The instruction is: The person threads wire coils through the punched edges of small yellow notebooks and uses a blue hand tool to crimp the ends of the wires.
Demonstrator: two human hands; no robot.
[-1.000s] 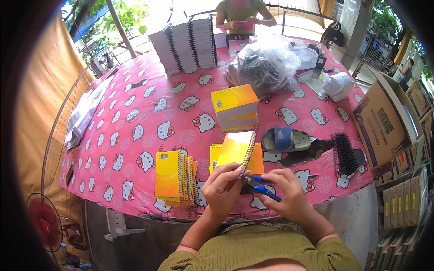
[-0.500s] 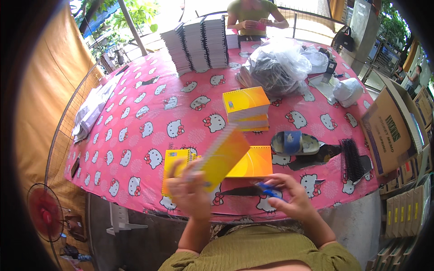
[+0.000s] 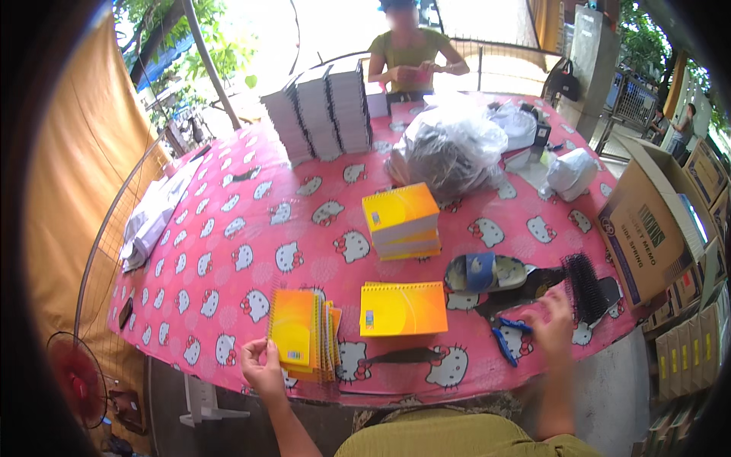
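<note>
My left hand (image 3: 263, 367) pinches the lower left corner of a yellow spiral notebook (image 3: 292, 324), which lies on top of several others in a loose pile. Off to the right, my right hand (image 3: 551, 321) is blurred, its fingers close to a bundle of black spiral binding coils (image 3: 585, 288). A blue-handled pliers-like tool (image 3: 509, 341) is beside its thumb; whether the hand grips it is unclear. Between my hands sits a yellow-covered notebook stack (image 3: 402, 308), with a taller stack of yellow-covered notebooks (image 3: 401, 209) behind it.
A blue slipper (image 3: 481, 273) lies near the coils on the pink patterned table (image 3: 217, 263). Tall stacks of bound notebooks (image 3: 318, 114) and a clear plastic bag (image 3: 449, 145) stand farther back. Cardboard boxes (image 3: 643, 221) line the right side. Another person (image 3: 411, 57) works across the table.
The notebook that was raised in my left hand now lies on the left pile, my left hand at its corner. My right hand and the blue tool have moved right toward the coils.
</note>
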